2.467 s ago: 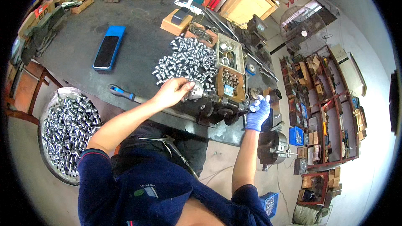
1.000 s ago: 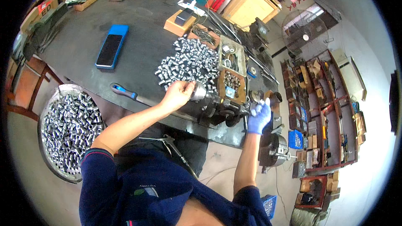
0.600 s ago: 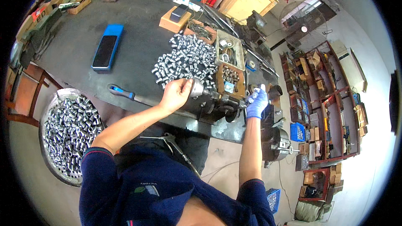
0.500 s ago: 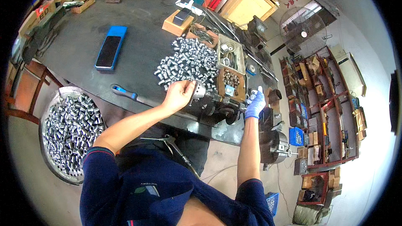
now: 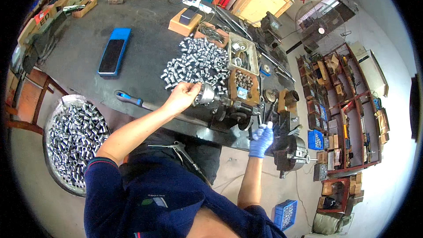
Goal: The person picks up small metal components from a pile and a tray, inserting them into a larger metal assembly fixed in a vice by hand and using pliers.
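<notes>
Nearest, round metal basin (image 5: 55,119) full of steel sleeves; blue-gloved right hand (image 5: 261,140) closed on lathe lever (image 5: 260,119); bare left hand (image 5: 181,96) gripping sleeve at small lathe chuck (image 5: 205,94); loose sleeve pile (image 5: 196,64) on bench behind; compartment tray (image 5: 242,55) holding fittings.

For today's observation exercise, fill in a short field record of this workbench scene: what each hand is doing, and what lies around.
Left hand: bare, at the small bench machine's chuck
Right hand: blue-gloved, on a lever at the bench edge
Bench: pile of metal sleeves, blue case, parts tray
Floor: round basin of sleeves
</notes>
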Tool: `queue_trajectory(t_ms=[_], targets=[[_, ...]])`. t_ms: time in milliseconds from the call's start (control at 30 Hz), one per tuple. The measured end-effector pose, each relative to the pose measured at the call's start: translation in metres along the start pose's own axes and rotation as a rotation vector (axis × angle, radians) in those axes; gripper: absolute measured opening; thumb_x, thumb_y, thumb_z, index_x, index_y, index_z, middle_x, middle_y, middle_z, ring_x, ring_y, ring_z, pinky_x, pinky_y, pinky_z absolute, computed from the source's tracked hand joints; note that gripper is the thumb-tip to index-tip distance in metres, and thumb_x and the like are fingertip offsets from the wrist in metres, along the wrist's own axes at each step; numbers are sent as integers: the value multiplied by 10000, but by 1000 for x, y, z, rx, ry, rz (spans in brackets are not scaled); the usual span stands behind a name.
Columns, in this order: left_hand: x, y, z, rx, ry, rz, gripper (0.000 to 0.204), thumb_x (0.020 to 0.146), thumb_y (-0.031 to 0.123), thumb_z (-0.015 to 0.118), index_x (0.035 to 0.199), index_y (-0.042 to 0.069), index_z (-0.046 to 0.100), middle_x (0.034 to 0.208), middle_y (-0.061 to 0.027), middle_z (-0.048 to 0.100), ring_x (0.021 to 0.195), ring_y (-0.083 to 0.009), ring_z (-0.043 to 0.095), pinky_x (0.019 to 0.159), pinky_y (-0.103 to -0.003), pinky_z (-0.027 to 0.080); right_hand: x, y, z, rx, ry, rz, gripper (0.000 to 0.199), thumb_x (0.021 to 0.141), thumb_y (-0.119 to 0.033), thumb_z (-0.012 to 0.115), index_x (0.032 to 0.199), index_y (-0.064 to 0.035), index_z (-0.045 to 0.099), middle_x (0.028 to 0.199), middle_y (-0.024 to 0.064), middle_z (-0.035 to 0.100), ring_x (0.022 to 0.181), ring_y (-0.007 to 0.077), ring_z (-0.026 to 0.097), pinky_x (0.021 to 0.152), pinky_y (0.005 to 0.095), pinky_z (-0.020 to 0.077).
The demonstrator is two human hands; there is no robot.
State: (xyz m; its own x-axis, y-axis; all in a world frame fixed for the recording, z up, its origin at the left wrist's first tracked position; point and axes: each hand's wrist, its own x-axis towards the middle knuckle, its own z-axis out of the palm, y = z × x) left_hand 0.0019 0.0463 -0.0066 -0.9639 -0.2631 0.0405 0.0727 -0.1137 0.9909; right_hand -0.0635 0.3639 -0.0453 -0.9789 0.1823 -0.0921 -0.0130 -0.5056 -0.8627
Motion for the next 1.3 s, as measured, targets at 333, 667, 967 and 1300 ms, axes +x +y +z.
queue_trajectory(t_ms=[333, 667, 967, 1300], targets=[[6, 8, -10, -26, -104, -119, 421, 886, 333, 494, 579, 45, 512, 497, 33, 433, 419, -53, 370, 393, -243, 276, 108, 8, 46, -72, -82, 48, 241, 836, -266, 599, 682, -87, 552, 550, -14, 521, 420, 67, 447, 351, 201, 324], [-59, 17, -115, 136, 251, -203, 353, 890, 338, 497, 654, 77, 506, 494, 57, 394, 392, -36, 341, 340, -204, 250, -4, -35, 23, 151, -256, -153, 247, 885, -276, 518, 760, -64, 513, 563, -12, 468, 412, 46, 386, 316, 186, 299], [-197, -16, -276, 1305, 674, -137, 266, 807, 216, 550, 705, -30, 561, 554, -181, 521, 505, -300, 541, 512, -414, 398, 24, 27, -2, 138, -122, 186, 256, 862, -306, 541, 728, -89, 545, 522, -9, 482, 366, 66, 402, 291, 188, 288], [-51, 14, -163, 1080, 261, 325, 137, 742, 114, 588, 852, 37, 618, 803, -133, 592, 767, -327, 583, 660, -389, 467, 38, 42, 1, 80, -113, 115, 230, 837, -298, 579, 863, -72, 548, 592, -22, 507, 392, 41, 391, 308, 171, 282]])
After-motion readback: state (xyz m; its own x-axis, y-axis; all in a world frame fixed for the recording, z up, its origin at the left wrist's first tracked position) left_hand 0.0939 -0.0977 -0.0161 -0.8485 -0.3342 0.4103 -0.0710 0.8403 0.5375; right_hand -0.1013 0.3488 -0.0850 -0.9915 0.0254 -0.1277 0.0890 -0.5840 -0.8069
